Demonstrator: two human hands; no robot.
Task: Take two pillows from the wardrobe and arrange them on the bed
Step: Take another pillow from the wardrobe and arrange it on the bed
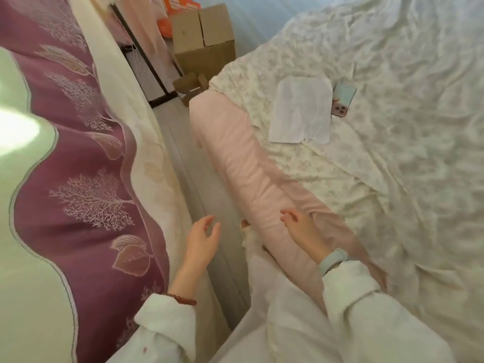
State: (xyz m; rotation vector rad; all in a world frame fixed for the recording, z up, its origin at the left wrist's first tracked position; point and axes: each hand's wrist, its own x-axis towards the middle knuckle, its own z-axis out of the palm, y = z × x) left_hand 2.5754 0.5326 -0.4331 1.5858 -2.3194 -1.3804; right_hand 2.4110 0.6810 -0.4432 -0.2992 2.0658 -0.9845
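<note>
The bed (392,179) fills the right side, covered by a rumpled cream floral sheet, with a pink mattress edge (243,163) running along its left side. No pillow and no wardrobe are in view. My left hand (201,242) hangs over the narrow floor gap beside the bed, fingers apart, holding nothing. My right hand (301,231) hovers over the pink edge of the bed, fingers loosely spread and empty. Both arms wear white sleeves.
A purple and cream curtain (86,166) hangs on the left. A white sheet of paper (301,111) and a phone (344,100) lie on the bed. Cardboard boxes (204,40) stand on the floor at the far end of the narrow grey floor strip (188,158).
</note>
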